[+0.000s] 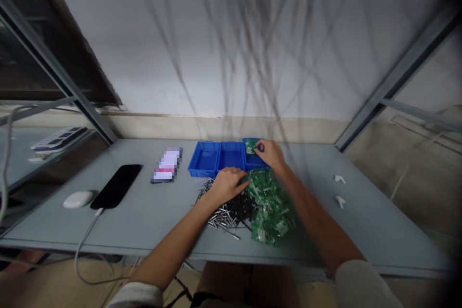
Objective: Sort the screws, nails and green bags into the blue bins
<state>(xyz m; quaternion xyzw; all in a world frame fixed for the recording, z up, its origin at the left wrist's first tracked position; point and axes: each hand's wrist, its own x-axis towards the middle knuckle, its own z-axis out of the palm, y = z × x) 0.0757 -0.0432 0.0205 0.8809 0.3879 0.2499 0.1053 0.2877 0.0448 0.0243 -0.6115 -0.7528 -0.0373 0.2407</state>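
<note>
Three joined blue trays stand at the back of the grey table: a left tray, a middle tray and a right tray. My right hand is over the right tray, thumb and fingers pinched at the edge of a small green plastic packet. My left hand stretches over the loose parts with fingers apart, its tips at the edge of a pile of green packets. Beneath and beside that hand lie many silver metal pins and small black pieces.
To the left lie a lit phone, a black phone on a white cable and a white earbud case. Two white earbuds rest at the right. Metal posts flank the table, and a wall rises behind.
</note>
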